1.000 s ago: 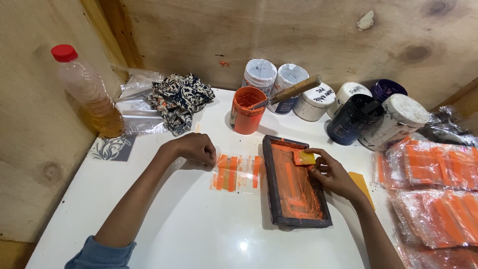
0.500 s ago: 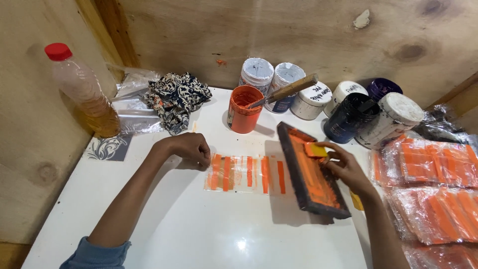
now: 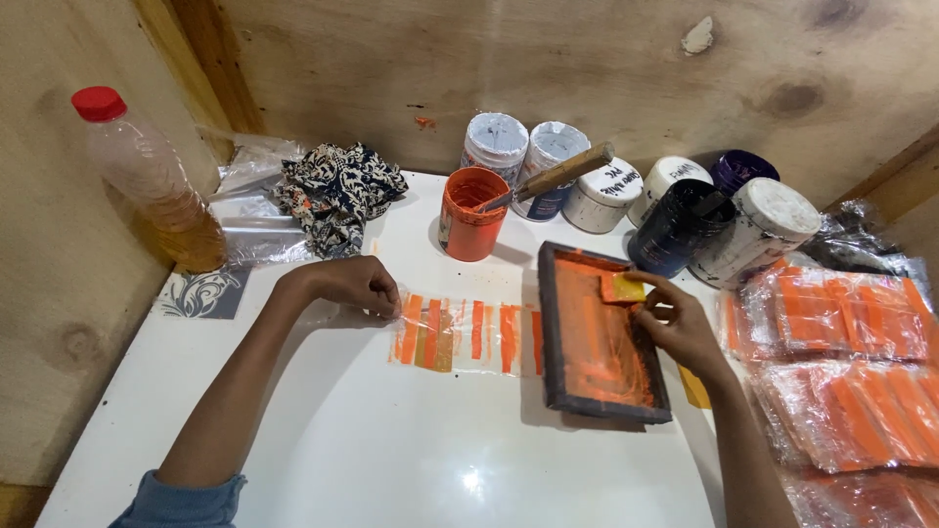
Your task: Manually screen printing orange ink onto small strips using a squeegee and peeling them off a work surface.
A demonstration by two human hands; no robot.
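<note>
A clear plastic bag with orange printed stripes (image 3: pixel 468 335) lies flat on the white table (image 3: pixel 391 450). My left hand (image 3: pixel 344 285) pinches the bag's left edge. A dark-framed printing screen smeared with orange ink (image 3: pixel 599 337) lies just right of the bag, its left edge touching the bag's right side. My right hand (image 3: pixel 677 325) holds a small yellow squeegee (image 3: pixel 623 287) against the screen's upper right part.
An open orange paint tub (image 3: pixel 470 214) with a wooden-handled tool (image 3: pixel 556 175) stands behind the bag. Several lidded jars (image 3: pixel 675 210) line the plywood wall. Stacks of printed bags (image 3: pixel 841 381) lie at right. A bottle with a red cap (image 3: pixel 152 181) and patterned cloth (image 3: pixel 337 191) are at left.
The screen has come off the bag and moved right, laying bare the freshly printed stripes. My left hand stayed at the bag's left edge.
</note>
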